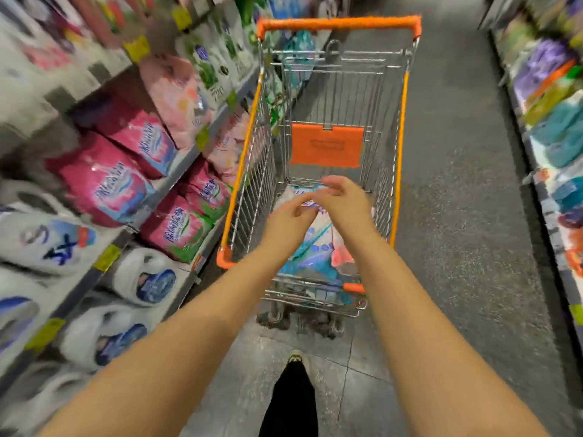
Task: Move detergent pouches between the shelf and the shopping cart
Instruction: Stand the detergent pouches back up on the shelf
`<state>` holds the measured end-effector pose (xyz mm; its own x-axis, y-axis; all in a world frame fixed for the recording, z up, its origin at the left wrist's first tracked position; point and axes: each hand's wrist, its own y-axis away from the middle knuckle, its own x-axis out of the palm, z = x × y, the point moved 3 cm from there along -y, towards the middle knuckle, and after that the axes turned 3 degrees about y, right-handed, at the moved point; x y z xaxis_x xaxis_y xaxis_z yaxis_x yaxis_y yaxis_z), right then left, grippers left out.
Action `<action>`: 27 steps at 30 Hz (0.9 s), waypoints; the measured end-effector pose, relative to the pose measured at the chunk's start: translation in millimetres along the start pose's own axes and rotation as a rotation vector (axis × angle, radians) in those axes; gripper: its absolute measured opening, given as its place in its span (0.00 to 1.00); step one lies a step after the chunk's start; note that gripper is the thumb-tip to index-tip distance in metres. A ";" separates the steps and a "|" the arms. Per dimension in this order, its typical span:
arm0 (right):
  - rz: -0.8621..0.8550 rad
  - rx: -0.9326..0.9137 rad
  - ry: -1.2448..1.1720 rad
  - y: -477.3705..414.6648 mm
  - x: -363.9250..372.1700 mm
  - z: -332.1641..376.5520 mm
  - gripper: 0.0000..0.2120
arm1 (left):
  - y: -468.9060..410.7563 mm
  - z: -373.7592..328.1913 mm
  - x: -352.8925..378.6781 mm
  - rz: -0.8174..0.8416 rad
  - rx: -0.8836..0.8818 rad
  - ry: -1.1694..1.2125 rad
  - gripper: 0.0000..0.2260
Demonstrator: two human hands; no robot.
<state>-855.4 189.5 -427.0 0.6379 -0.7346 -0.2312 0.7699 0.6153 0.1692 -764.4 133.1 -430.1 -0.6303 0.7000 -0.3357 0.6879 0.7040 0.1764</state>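
Note:
A white and blue detergent pouch (pixel 315 247) lies in the basket of the shopping cart (pixel 400 146), near its close end. Both my arms reach over the basket. My left hand (pixel 288 220) hovers at the pouch's upper left with its fingers loosely bent. My right hand (pixel 345 197) is above the pouch's top edge, fingers stretched to the left. Neither hand plainly grips the pouch; motion blur hides any contact. On the shelf (pixel 176 171) to the left lie pink pouches (pixel 107 184) and, lower down, white pouches (pixel 138 279).
The cart has an orange handle (pixel 339 23) at the far end and an orange child-seat flap (pixel 326 146). A second shelf (pixel 549 127) of packaged goods lines the right. The grey aisle floor (pixel 457 216) runs between them. My leg and shoe (pixel 295 383) are below.

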 end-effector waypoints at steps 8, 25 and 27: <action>0.207 -0.348 0.049 119.4 41.8 123.9 0.13 | 128.1 -62.9 -107.0 -0.307 0.136 0.088 0.10; 0.846 -1.056 -0.036 387.7 320.0 382.6 0.12 | 441.7 -138.9 -485.5 -0.938 0.180 -0.094 0.09; 0.897 -1.092 -0.045 411.5 351.0 400.9 0.11 | 468.0 -134.8 -522.7 -0.994 0.152 -0.122 0.09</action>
<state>-307.5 70.2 -54.4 0.9122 0.0234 -0.4091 -0.2799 0.7647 -0.5804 -161.5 112.9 -47.4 -0.9071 -0.2180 -0.3600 -0.0846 0.9323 -0.3516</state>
